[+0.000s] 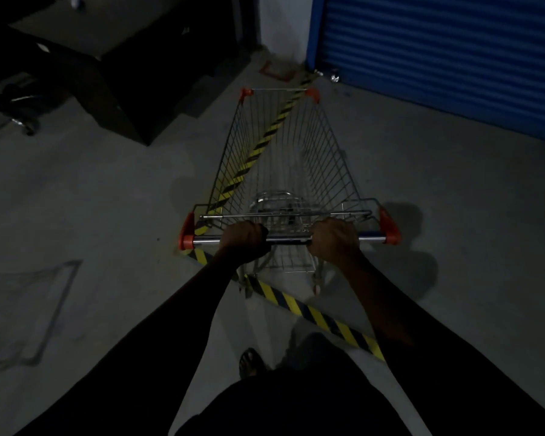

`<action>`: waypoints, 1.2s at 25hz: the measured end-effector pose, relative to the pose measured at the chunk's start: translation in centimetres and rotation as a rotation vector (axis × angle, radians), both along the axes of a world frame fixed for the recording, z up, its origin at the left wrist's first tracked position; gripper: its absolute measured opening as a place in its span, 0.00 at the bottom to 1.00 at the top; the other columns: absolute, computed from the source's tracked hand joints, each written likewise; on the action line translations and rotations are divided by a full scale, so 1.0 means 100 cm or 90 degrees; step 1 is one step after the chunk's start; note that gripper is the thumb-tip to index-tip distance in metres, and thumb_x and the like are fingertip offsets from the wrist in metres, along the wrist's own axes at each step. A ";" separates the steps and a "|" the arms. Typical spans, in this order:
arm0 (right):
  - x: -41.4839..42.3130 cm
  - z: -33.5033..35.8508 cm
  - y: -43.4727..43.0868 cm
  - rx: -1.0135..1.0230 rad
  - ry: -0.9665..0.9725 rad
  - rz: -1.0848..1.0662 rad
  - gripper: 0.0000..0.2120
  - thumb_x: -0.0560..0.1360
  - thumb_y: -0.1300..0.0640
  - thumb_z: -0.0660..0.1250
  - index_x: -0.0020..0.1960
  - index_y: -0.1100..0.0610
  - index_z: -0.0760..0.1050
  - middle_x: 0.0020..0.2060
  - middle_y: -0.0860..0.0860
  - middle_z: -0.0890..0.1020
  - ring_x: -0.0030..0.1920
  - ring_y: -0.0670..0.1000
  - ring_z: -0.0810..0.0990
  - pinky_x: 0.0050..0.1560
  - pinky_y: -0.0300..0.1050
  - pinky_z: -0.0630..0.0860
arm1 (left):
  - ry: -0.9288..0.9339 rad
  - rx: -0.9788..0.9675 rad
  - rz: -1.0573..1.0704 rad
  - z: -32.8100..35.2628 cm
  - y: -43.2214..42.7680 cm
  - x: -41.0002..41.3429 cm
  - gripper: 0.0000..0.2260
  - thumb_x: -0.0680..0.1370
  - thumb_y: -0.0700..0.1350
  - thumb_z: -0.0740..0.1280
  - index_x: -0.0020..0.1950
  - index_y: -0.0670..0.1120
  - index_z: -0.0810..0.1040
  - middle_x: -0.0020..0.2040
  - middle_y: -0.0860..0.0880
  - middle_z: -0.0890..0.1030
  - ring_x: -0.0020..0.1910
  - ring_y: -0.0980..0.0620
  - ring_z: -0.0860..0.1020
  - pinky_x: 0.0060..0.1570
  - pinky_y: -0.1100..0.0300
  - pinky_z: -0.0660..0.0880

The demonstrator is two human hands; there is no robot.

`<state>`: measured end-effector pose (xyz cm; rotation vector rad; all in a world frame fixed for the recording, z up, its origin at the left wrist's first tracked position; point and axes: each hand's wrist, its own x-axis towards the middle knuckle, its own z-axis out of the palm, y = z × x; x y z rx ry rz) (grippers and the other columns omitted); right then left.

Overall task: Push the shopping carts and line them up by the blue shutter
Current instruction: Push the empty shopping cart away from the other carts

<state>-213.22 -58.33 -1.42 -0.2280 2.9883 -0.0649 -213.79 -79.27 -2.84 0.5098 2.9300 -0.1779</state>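
Two grips on one shopping cart: left grip and right grip both curl round the handle bar, either side of its middle. Cart stands at 12 o'clock, nose toward the blue shutter at 1 o'clock, not touching. Wire basket shows no goods, so likely light, stiff, free-rolling; bar is the right hold. Striped floor tape runs underneath.

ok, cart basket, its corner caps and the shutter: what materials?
Cart basket: thin wire grid with a bright sheen, looks like plated steel. Corner caps: matte orange-red, moulded shape, probably plastic. Blue shutter: horizontal ribs, painted, likely sheet metal.
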 end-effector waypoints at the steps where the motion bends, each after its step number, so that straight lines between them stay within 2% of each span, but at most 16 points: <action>1: -0.013 -0.001 -0.003 0.009 0.003 -0.006 0.10 0.68 0.50 0.68 0.44 0.55 0.81 0.43 0.52 0.84 0.46 0.56 0.83 0.48 0.48 0.76 | -0.012 -0.006 -0.003 0.001 -0.001 -0.015 0.17 0.76 0.57 0.62 0.56 0.46 0.76 0.52 0.44 0.79 0.52 0.41 0.77 0.45 0.54 0.72; 6: -0.092 -0.006 -0.011 0.003 0.013 -0.036 0.11 0.66 0.49 0.69 0.44 0.55 0.81 0.42 0.53 0.84 0.45 0.57 0.83 0.46 0.46 0.76 | 0.012 -0.015 -0.034 0.001 -0.009 -0.103 0.17 0.75 0.57 0.63 0.54 0.46 0.77 0.49 0.43 0.80 0.50 0.41 0.78 0.44 0.55 0.72; 8: -0.121 -0.004 -0.010 -0.015 0.004 -0.041 0.13 0.66 0.49 0.69 0.46 0.55 0.81 0.44 0.53 0.84 0.47 0.57 0.83 0.47 0.47 0.76 | 0.041 -0.035 -0.055 0.002 -0.009 -0.135 0.15 0.70 0.57 0.68 0.45 0.46 0.79 0.39 0.44 0.80 0.39 0.43 0.80 0.36 0.58 0.73; 10: -0.145 -0.003 -0.008 -0.016 0.007 -0.038 0.13 0.67 0.49 0.68 0.49 0.54 0.81 0.46 0.53 0.84 0.49 0.57 0.82 0.50 0.48 0.76 | 0.071 -0.059 -0.078 -0.005 -0.009 -0.163 0.14 0.63 0.58 0.72 0.33 0.47 0.78 0.27 0.47 0.76 0.25 0.46 0.76 0.26 0.62 0.71; 13: -0.184 -0.004 -0.003 -0.012 0.017 -0.033 0.12 0.68 0.49 0.68 0.48 0.54 0.81 0.47 0.52 0.84 0.49 0.56 0.82 0.50 0.47 0.76 | 0.068 -0.004 -0.090 -0.009 -0.010 -0.207 0.15 0.58 0.59 0.75 0.30 0.48 0.79 0.23 0.50 0.74 0.21 0.48 0.74 0.22 0.65 0.69; 16: -0.203 0.000 -0.002 -0.017 0.018 -0.033 0.11 0.70 0.50 0.68 0.49 0.54 0.80 0.48 0.52 0.84 0.51 0.56 0.82 0.51 0.48 0.75 | 0.046 0.013 -0.092 0.001 -0.003 -0.225 0.16 0.58 0.58 0.78 0.34 0.48 0.81 0.27 0.50 0.77 0.25 0.47 0.77 0.22 0.66 0.68; 19: -0.209 -0.001 -0.006 -0.033 -0.003 -0.040 0.10 0.71 0.52 0.67 0.49 0.55 0.80 0.47 0.53 0.83 0.51 0.58 0.81 0.52 0.49 0.75 | 0.003 0.083 0.014 0.011 0.002 -0.237 0.15 0.70 0.57 0.70 0.48 0.47 0.80 0.43 0.46 0.81 0.42 0.44 0.81 0.27 0.65 0.62; 21: -0.209 -0.002 -0.007 -0.034 0.005 -0.055 0.11 0.69 0.50 0.66 0.49 0.54 0.79 0.47 0.52 0.83 0.51 0.57 0.81 0.52 0.48 0.75 | 0.043 0.086 -0.034 0.006 -0.003 -0.235 0.16 0.67 0.58 0.73 0.46 0.47 0.80 0.40 0.46 0.82 0.41 0.43 0.81 0.29 0.61 0.71; 22: -0.207 -0.001 -0.007 -0.058 0.014 -0.072 0.13 0.67 0.49 0.66 0.48 0.53 0.79 0.46 0.51 0.84 0.51 0.56 0.81 0.53 0.47 0.75 | 0.038 0.105 -0.053 0.006 -0.005 -0.233 0.18 0.66 0.58 0.73 0.48 0.48 0.79 0.41 0.46 0.82 0.42 0.43 0.81 0.34 0.57 0.75; 24: -0.196 0.007 -0.008 -0.147 0.032 -0.109 0.18 0.61 0.45 0.64 0.48 0.49 0.78 0.47 0.49 0.83 0.52 0.55 0.81 0.55 0.47 0.74 | -0.020 0.207 -0.059 0.009 -0.003 -0.226 0.22 0.65 0.59 0.70 0.54 0.49 0.76 0.49 0.46 0.81 0.50 0.42 0.80 0.45 0.53 0.75; 26: -0.173 0.014 -0.006 -0.263 0.099 -0.145 0.24 0.59 0.43 0.62 0.53 0.50 0.79 0.50 0.50 0.82 0.54 0.55 0.80 0.56 0.48 0.74 | -0.022 0.322 -0.098 0.020 0.005 -0.214 0.25 0.64 0.59 0.67 0.57 0.49 0.76 0.52 0.48 0.81 0.53 0.44 0.79 0.50 0.52 0.74; 28: -0.131 0.021 -0.004 -0.393 0.159 -0.225 0.27 0.64 0.45 0.65 0.60 0.56 0.77 0.54 0.54 0.81 0.56 0.57 0.79 0.57 0.50 0.74 | -0.024 0.457 -0.173 0.034 0.019 -0.197 0.26 0.63 0.58 0.65 0.57 0.49 0.76 0.52 0.49 0.82 0.52 0.46 0.80 0.50 0.53 0.76; 30: -0.080 0.030 0.002 -0.536 0.213 -0.357 0.24 0.70 0.52 0.71 0.64 0.59 0.74 0.57 0.56 0.79 0.57 0.55 0.78 0.58 0.44 0.73 | -0.077 0.562 -0.251 0.042 0.041 -0.178 0.28 0.63 0.57 0.66 0.61 0.48 0.75 0.55 0.49 0.81 0.55 0.48 0.79 0.53 0.53 0.76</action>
